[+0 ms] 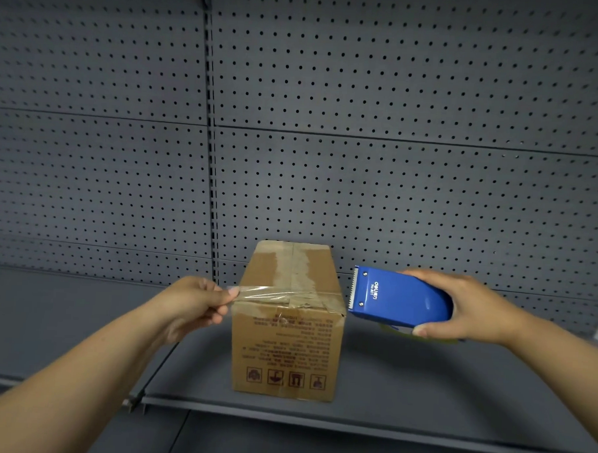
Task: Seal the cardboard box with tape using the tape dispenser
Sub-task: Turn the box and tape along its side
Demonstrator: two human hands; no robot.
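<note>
On the blue tape dispenser (402, 297) in my right grip (465, 307) I read the white brand mark "deli" with "No.801" beneath it, printed on the top face just behind the toothed edge, turned sideways from my view. On the cardboard box (286, 328), just right of my left grip (198, 304), the near face carries several lines of red print, upside down and too small for me to read. Below them, along the bottom of that face, stands a row of four red handling signs in square frames; I cannot tell what each shows.
</note>
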